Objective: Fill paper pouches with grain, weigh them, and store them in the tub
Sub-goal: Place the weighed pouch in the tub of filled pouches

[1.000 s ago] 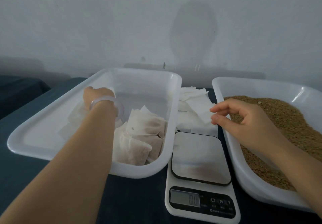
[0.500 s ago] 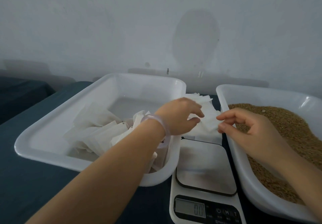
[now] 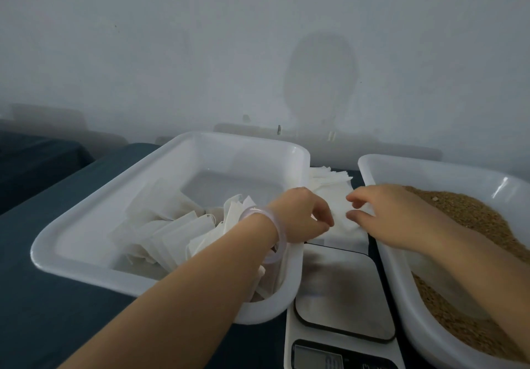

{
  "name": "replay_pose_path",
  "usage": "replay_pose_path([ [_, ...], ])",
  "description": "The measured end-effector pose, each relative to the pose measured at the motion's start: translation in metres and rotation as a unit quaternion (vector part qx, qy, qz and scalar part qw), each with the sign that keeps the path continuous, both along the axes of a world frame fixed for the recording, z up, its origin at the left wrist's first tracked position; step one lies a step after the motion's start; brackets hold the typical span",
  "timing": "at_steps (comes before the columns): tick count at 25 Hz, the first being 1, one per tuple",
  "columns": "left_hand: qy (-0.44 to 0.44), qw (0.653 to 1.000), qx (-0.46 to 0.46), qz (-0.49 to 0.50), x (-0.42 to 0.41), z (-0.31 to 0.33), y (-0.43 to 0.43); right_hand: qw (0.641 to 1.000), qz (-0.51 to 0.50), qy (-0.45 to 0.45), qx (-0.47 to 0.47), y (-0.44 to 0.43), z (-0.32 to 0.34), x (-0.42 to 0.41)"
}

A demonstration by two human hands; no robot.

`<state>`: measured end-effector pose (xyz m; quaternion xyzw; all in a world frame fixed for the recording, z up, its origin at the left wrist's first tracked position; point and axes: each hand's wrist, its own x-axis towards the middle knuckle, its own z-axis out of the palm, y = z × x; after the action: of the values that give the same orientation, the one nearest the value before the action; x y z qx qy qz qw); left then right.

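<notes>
A thin, matte white paper pouch (image 3: 341,222) is seen just right of the frame's centre, on the loose stack of empty pouches (image 3: 329,179) above the scale (image 3: 344,297), and is pinched at its left edge by the left hand (image 3: 301,216) and at its right edge by the right hand (image 3: 393,213). To the left, filled pouches (image 3: 172,233) are heaped in a smooth, round-cornered white plastic tub (image 3: 86,225). At the right edge, coarse brown grain (image 3: 470,219) is held in a second glossy white tub (image 3: 430,167).

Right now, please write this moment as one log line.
step: taking empty pouch | hands: left, right both at pouch stack | scale: bare | tub: holds filled pouches
</notes>
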<state>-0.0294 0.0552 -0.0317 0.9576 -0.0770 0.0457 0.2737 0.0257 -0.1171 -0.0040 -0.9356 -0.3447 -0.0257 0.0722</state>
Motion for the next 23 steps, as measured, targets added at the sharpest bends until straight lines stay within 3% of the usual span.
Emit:
replay_pose_path([
  [4,-0.003,1.0,-0.012,-0.002,-0.001,0.0,-0.002,0.981,-0.025,0.023,-0.192,0.047,-0.011,0.019],
  [7,-0.004,1.0,-0.022,0.001,-0.001,0.002,0.001,0.967,-0.024,0.063,-0.247,0.064,-0.028,0.031],
  [14,-0.002,1.0,-0.019,-0.003,-0.001,0.004,0.0,0.97,-0.018,0.099,-0.223,0.063,-0.053,0.043],
  [19,-0.008,1.0,-0.028,-0.003,-0.001,0.004,0.0,0.982,-0.042,0.013,-0.181,0.067,-0.058,0.051],
  [23,-0.006,1.0,-0.028,-0.001,-0.001,0.003,0.0,0.976,-0.036,0.09,-0.197,0.065,-0.067,0.06],
])
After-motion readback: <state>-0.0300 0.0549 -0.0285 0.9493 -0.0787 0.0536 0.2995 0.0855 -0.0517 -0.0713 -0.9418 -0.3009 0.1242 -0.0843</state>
